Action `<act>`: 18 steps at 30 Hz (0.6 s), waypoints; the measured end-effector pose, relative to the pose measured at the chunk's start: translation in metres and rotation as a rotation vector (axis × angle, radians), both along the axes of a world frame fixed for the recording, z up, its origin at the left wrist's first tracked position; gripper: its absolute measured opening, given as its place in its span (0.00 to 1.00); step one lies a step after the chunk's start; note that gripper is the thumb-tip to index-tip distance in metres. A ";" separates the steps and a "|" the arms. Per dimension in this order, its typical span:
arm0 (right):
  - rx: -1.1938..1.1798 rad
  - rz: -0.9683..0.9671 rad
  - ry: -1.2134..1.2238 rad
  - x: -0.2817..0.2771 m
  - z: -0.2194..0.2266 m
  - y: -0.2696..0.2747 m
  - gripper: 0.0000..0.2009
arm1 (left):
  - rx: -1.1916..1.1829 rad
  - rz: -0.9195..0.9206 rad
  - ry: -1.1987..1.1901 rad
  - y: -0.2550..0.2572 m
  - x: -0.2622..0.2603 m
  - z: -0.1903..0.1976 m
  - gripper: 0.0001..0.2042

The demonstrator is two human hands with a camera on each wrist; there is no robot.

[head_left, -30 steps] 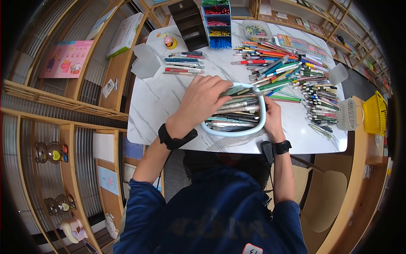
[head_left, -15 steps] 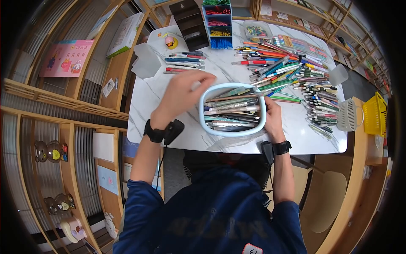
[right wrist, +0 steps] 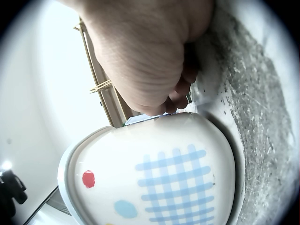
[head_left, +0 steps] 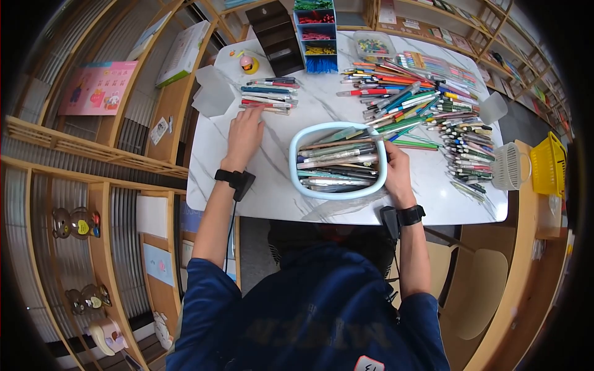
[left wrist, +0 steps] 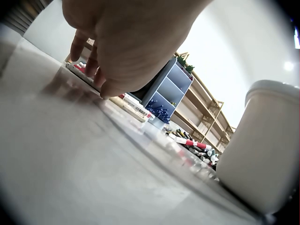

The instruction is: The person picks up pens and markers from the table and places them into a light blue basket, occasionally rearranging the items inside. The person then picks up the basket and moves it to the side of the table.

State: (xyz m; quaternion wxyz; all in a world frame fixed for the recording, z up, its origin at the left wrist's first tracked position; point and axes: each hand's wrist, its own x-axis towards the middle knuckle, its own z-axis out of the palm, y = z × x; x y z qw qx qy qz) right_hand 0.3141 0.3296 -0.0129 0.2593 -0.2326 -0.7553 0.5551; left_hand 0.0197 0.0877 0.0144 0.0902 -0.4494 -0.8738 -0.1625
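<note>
A pale blue-rimmed basket (head_left: 296, 162) full of pens stands near the table's front edge. Its white side (right wrist: 117, 159) with a blue check pattern fills much of the right wrist view. My right hand (head_left: 398, 173) grips the basket at its right side; the thumb is hidden. Over to the left, my left hand (head_left: 245, 137) reaches the near edge of a small group of pens (head_left: 269, 98), fingers slightly bent. In the left wrist view the fingertips of this hand (left wrist: 126, 42) are low beside the pens (left wrist: 126, 108); whether they touch one I cannot tell.
A large spread of pens (head_left: 411, 99) lies at the right. Behind stand a dark rack (head_left: 276, 37), a blue compartment holder (head_left: 318, 38) and a box of small pieces (head_left: 374, 46). A translucent container (head_left: 213, 93) is at the left; white (head_left: 507, 167) and yellow baskets (head_left: 547, 164) are at far right.
My left hand has left the basket of pens and moved left and away from me to the small pen group. My right hand has stayed at the basket.
</note>
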 end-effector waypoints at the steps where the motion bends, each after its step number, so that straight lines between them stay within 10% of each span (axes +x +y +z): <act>1: 0.020 0.001 0.006 -0.001 -0.004 0.002 0.13 | -0.017 0.004 -0.003 0.001 0.001 0.001 0.21; 18: 0.001 -0.004 -0.023 0.000 -0.005 0.002 0.13 | -0.007 -0.085 0.233 0.010 -0.002 0.003 0.10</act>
